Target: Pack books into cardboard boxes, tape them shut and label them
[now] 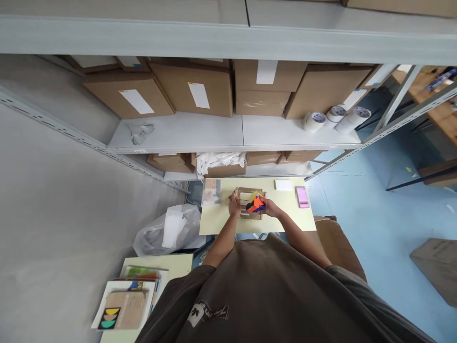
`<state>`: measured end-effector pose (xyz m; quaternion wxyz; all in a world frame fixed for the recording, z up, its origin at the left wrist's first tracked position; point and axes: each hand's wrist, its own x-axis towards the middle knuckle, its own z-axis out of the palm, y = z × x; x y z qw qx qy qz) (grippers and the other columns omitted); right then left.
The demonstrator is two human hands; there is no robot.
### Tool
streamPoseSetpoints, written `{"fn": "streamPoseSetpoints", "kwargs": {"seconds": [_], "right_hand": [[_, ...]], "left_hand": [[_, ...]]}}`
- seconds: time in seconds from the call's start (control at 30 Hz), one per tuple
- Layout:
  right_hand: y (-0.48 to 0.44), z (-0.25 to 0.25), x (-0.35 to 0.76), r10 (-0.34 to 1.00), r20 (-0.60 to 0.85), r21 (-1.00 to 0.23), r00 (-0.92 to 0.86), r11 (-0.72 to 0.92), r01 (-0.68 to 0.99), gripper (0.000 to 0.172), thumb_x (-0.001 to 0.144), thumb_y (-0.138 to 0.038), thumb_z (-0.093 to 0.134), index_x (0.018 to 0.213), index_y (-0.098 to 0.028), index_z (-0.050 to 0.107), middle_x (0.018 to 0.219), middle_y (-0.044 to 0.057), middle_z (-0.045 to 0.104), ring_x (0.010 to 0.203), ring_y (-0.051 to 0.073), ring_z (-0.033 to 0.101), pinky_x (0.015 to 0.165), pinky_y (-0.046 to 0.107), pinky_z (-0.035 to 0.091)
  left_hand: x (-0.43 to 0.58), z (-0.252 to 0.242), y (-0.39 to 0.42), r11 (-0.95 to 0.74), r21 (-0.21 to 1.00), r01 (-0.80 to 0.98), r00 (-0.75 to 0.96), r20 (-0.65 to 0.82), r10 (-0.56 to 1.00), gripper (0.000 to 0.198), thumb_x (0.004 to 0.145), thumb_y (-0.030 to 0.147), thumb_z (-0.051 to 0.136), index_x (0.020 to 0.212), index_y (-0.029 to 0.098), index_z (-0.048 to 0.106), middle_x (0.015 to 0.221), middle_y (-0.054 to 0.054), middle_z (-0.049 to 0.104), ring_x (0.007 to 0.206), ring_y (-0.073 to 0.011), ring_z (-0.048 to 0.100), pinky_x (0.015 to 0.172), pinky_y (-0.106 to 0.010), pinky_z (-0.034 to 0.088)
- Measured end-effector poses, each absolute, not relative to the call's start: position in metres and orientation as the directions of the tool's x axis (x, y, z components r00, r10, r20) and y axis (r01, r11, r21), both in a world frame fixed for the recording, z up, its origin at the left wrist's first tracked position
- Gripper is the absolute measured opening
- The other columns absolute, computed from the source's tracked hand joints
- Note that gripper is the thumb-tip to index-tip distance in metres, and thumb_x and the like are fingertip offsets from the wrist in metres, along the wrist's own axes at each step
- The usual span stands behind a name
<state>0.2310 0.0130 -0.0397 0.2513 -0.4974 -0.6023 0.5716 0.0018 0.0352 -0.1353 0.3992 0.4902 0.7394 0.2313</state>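
Observation:
A small cardboard box (pixel 252 216) with a white label on top lies on the pale yellow table (pixel 216 224). My left hand (pixel 234 205) is closed around its left edge. In my right hand (pixel 270 208) is an orange and blue tape dispenser (pixel 255 205), with something yellowish at its far side that looks like the tape roll. The dispenser is over the right part of the box and partly covers it. Whether its blade touches the cardboard I cannot tell.
On the table are a clear plastic pouch (pixel 211 193), white papers (pixel 283 185) and a pink stack (pixel 303 197). Shelves ahead hold cardboard boxes (pixel 200 90) and white tape rolls (pixel 314 122). A plastic bag (pixel 171 231) stands left; an open carton (pixel 337 243) is right.

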Motion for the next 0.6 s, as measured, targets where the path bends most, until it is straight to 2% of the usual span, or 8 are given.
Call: {"fn": "streamPoseSetpoints", "kwargs": {"seconds": [0.1,0.23,0.3,0.37,0.47,0.53,0.6], "right_hand": [[0.010,-0.042,0.232,0.878,-0.296,-0.937,-0.377,-0.189,0.295,0.071,0.055,-0.048,0.099,0.113,-0.016,0.074,0.110,0.010,0.077,0.100,0.030,0.071,0.090,0.047,0.063],[0.011,-0.038,0.229,0.873,-0.315,-0.934,-0.372,-0.217,0.283,0.073,0.055,-0.043,0.099,0.117,-0.016,0.073,0.113,0.012,0.078,0.102,0.032,0.072,0.090,0.048,0.063],[0.012,-0.034,0.227,0.872,-0.307,-0.937,-0.381,-0.206,0.284,0.071,0.055,-0.043,0.099,0.116,-0.016,0.073,0.113,0.011,0.078,0.103,0.031,0.072,0.092,0.048,0.063],[0.013,-0.029,0.225,0.870,-0.292,-0.940,-0.398,-0.184,0.288,0.068,0.057,-0.045,0.099,0.113,-0.017,0.074,0.113,0.011,0.078,0.102,0.031,0.072,0.092,0.048,0.062],[0.016,-0.018,0.224,0.860,-0.277,-0.940,-0.428,-0.151,0.305,0.060,0.064,-0.048,0.096,0.110,-0.017,0.075,0.108,0.011,0.077,0.099,0.030,0.072,0.089,0.046,0.062],[0.020,-0.010,0.223,0.850,-0.257,-0.941,-0.460,-0.111,0.321,0.055,0.066,-0.046,0.095,0.108,-0.017,0.076,0.103,0.009,0.077,0.096,0.029,0.072,0.088,0.045,0.062],[0.024,-0.001,0.223,0.842,-0.220,-0.941,-0.492,-0.049,0.336,0.051,0.065,-0.042,0.095,0.105,-0.018,0.076,0.099,0.006,0.076,0.093,0.027,0.071,0.090,0.045,0.060]], "left_hand": [[0.000,-0.130,0.036,0.424,0.738,0.525,-0.199,-0.378,0.904,0.060,0.111,0.034,0.035,0.168,0.016,0.037,0.160,-0.022,0.056,0.149,-0.0301,0.054,0.121,-0.042,0.046],[-0.009,-0.118,0.035,0.430,0.748,0.506,-0.258,-0.345,0.903,0.065,0.105,0.032,0.054,0.164,0.010,0.041,0.157,-0.026,0.057,0.146,-0.0369,0.056,0.120,-0.049,0.045],[-0.014,-0.109,0.036,0.378,0.771,0.513,-0.285,-0.262,0.922,0.064,0.100,0.031,0.061,0.159,0.010,0.049,0.155,-0.025,0.058,0.147,-0.0375,0.054,0.121,-0.048,0.043],[-0.017,-0.097,0.041,0.277,0.821,0.499,-0.259,-0.164,0.952,0.052,0.097,0.029,0.064,0.147,0.014,0.063,0.148,-0.022,0.064,0.143,-0.0350,0.057,0.120,-0.046,0.044],[-0.014,-0.076,0.058,0.153,0.918,0.366,-0.014,-0.159,0.987,0.034,0.094,0.027,0.061,0.122,0.018,0.078,0.128,-0.016,0.077,0.125,-0.0292,0.069,0.113,-0.044,0.052],[-0.009,-0.061,0.073,0.173,0.949,0.262,0.211,-0.232,0.950,0.032,0.089,0.025,0.060,0.113,0.018,0.081,0.119,-0.013,0.081,0.116,-0.0272,0.073,0.107,-0.042,0.056],[-0.007,-0.046,0.088,0.238,0.947,0.214,0.367,-0.303,0.879,0.035,0.083,0.024,0.061,0.109,0.017,0.083,0.115,-0.012,0.082,0.112,-0.0271,0.074,0.101,-0.039,0.058]]}}
